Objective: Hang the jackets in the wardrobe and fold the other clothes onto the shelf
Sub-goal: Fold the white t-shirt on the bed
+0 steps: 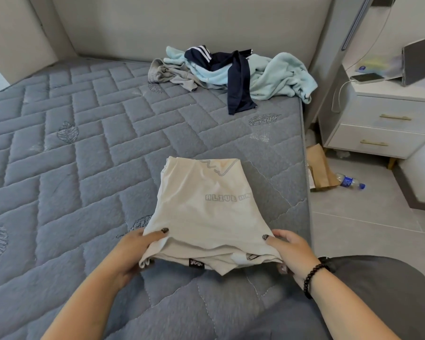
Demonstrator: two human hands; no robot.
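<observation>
I have a cream T-shirt [207, 212] folded into a thick rectangle at the lower centre of the frame, resting on the grey quilted mattress [71, 143] near its right edge; the printed lettering faces up. My left hand [135, 251] pinches the near left corner, thumb on top and fingers curled underneath; my right hand [287, 253] pinches the near right corner the same way, a beaded bracelet [313, 278] on that wrist. I judge the fold finished and the lift to the shelf next; neither shelf nor wardrobe is in view.

The risk lies in the grip; I hold only the near edge, and the layers there already fan apart, so a lift from these two corners could let the far end droop and the fold slide open. The loose lower flap by the black label [196, 263] could drop out first; sliding both palms underneath would guard against that.

A heap of unsorted clothes [233, 72] waits at the upper centre against the headboard [182, 25]: a pale blue fleecy garment, a navy piece with white stripes, something grey. On the floor at right lie a plastic bottle [350, 181] and a brown paper bag [320, 168]; stepping that way with my view blocked invites a trip.
</observation>
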